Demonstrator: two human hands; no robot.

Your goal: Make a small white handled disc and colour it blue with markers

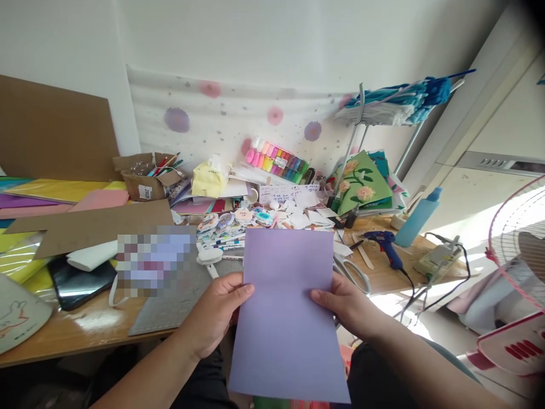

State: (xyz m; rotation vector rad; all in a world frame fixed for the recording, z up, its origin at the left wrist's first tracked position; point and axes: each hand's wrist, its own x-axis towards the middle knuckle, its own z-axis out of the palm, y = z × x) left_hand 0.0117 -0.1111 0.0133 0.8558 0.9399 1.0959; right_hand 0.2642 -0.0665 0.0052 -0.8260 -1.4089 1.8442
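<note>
A plain purple sheet of paper (289, 335) is held up in front of me, over the table's front edge. My left hand (221, 307) grips its left side, thumb on the near face and fingers behind. On the opposite side my right hand (344, 301) pinches the sheet the same way. The fingers behind the paper are mostly hidden. Just beyond the right hand lie scissors (360, 277), partly covered by it. A grey cutting mat (170, 309) rests on the table to the left of the sheet.
Paper scraps (298, 216) and several markers crowd the table behind the sheet. A blue glue gun (385, 247) with its cord and a blue bottle (419, 218) stand at right. Cardboard (106, 227), a dark tablet-like object (83, 281) and a cardboard box (147, 182) occupy the left. A pink fan (511, 341) is far right.
</note>
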